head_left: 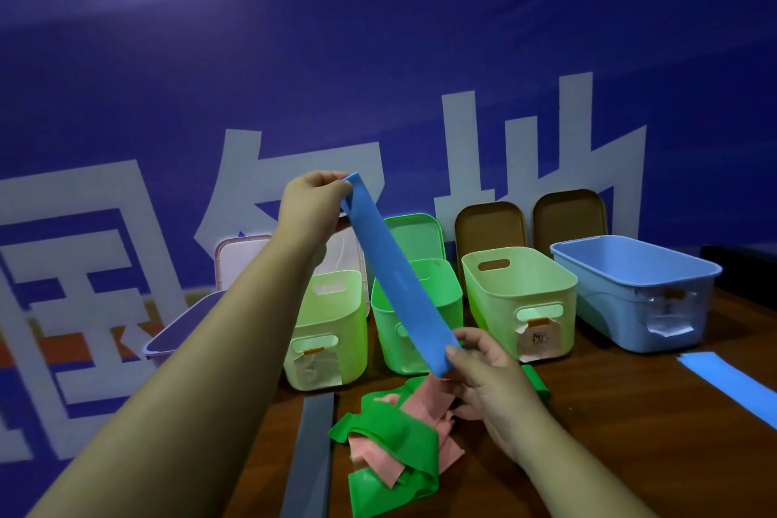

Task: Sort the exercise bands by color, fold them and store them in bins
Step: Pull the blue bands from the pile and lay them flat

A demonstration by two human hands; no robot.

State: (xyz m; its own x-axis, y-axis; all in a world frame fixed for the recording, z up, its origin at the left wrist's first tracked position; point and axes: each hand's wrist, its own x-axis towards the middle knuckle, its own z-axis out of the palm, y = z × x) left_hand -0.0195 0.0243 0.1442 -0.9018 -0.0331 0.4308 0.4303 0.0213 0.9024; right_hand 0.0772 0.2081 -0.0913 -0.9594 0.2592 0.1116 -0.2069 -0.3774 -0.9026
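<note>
A blue exercise band [395,273] is stretched taut in the air in front of the bins. My left hand [313,202] pinches its upper end, raised high. My right hand [483,366] pinches its lower end, just above a tangled pile of green bands [378,429] and pink bands [424,404] on the brown table. A grey band [313,446] lies flat to the left of the pile. Another blue band [723,381] lies flat at the right. Behind stand a yellow-green bin [332,324], a green bin [445,290], a second yellow-green bin [521,299] and a light blue bin [635,290].
A purple bin [185,328] shows partly behind my left forearm. Lids lean against the blue banner behind the bins: a white one [239,261], a green one [416,231] and two brown ones [490,227]. Paper labels hang on the bin fronts.
</note>
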